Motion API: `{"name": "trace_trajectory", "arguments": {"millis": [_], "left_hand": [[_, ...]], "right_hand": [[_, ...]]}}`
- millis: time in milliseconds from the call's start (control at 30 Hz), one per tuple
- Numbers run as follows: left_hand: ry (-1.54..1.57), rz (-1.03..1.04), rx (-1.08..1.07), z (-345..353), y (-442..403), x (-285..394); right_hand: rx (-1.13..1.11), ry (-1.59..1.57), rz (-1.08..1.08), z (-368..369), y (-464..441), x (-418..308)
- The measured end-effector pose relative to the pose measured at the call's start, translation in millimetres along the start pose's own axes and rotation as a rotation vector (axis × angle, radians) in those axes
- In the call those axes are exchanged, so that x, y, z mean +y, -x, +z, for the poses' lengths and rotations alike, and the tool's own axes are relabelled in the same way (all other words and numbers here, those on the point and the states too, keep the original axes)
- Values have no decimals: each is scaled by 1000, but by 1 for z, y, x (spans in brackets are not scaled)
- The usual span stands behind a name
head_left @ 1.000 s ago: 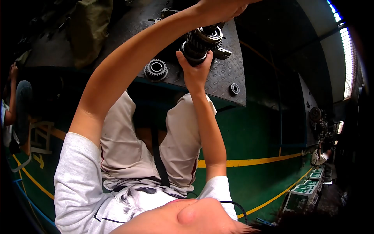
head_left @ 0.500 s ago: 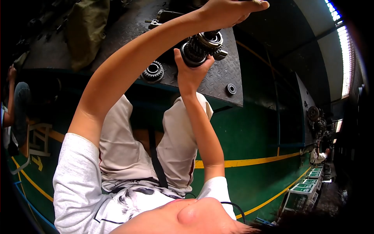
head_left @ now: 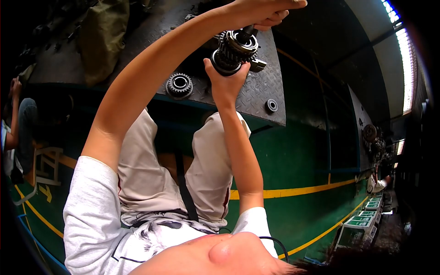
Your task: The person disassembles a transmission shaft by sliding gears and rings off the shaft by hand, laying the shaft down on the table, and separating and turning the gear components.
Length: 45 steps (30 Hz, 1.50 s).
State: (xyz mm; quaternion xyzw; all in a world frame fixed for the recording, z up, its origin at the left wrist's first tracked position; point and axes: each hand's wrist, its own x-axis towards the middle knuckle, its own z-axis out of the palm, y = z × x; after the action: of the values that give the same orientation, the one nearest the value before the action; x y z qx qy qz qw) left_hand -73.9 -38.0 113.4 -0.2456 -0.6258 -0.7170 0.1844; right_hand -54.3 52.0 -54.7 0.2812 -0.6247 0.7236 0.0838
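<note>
Green workshop floor striped in yellow, and above it a dark, tread-patterned steel table! Over that table, the gear shaft: black, toothed rings stacked along it, a bright metal collar gleaming towards the top. The right hand has its grip clamped round the lower end; the left hand is at the upper end, whether closed I can't tell. Nearby, a loose gear; smaller still, a bearing.
</note>
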Motion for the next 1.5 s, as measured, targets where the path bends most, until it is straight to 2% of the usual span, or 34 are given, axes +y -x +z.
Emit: {"name": "trace_trajectory", "arguments": {"millis": [267,567,633,733,833,1100,1333,1433,1467,1500], "left_hand": [[71,65,7,-6,-1,-8],[68,68,46,1,1,-3],[64,70,76,4,-1,-6],[102,96,37,3,-2,-9],[124,93,42,3,-4,-10],[-7,14,57,-6,3,-9],[13,34,43,-13,3,-9],[-126,18,-10,-31,-2,-20],[-266,18,-22,-38,-3,-25],[-405,17,-35,-41,-3,-28]], "right_hand": [[38,91,-96,8,1,-4],[-10,-17,-108,7,-8,-2],[73,-5,-186,9,-10,-5],[67,12,-215,6,-14,-11],[45,-13,-148,6,-14,-13],[34,21,-186,7,-19,-10],[32,79,-214,8,-22,-8],[108,198,-304,8,-20,-10],[34,55,-162,8,-20,-12],[32,54,-162,8,-20,-13]]}}
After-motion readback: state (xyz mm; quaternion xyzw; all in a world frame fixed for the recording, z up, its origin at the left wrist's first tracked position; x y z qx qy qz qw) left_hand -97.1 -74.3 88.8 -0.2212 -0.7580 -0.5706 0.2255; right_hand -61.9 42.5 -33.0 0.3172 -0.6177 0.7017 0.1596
